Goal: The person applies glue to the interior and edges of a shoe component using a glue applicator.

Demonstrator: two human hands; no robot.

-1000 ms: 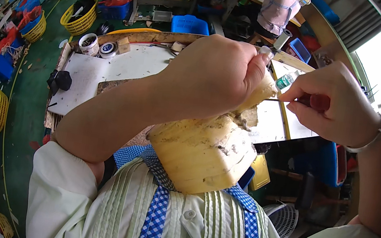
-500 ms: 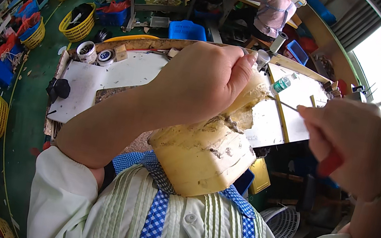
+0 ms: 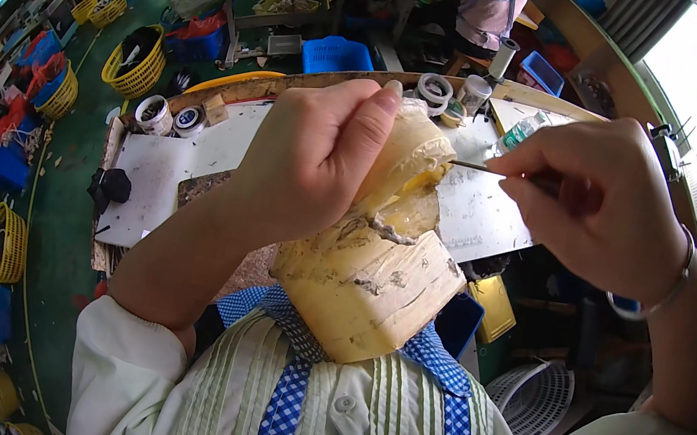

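Observation:
A pale yellow block (image 3: 365,285), scuffed with grey marks and apparently wrapped in a glossy film, stands against my apron and leans away from me. Its narrower upper part has a torn, ragged edge on the right. My left hand (image 3: 307,160) is closed over the left side of that upper part, thumb on top; the fingertips are hidden. From the right, my right hand (image 3: 604,205) pinches a thin metal-shafted tool (image 3: 472,166). The tool's tip touches or nearly touches the ragged edge; its exact shape is too small to tell.
On the white worktable (image 3: 147,152) stand clear jars (image 3: 474,96), a green-labelled bottle (image 3: 525,129) and a white tub (image 3: 153,116). A black bundle (image 3: 109,189) lies at its left end. Beyond are a blue basket (image 3: 338,57), a yellow basket (image 3: 136,62) and a seated person (image 3: 486,10).
My right hand has moved left, bringing the tool's tip to the ragged edge. My left hand and the block's upper part have shifted slightly left. The tool's red handle no longer shows.

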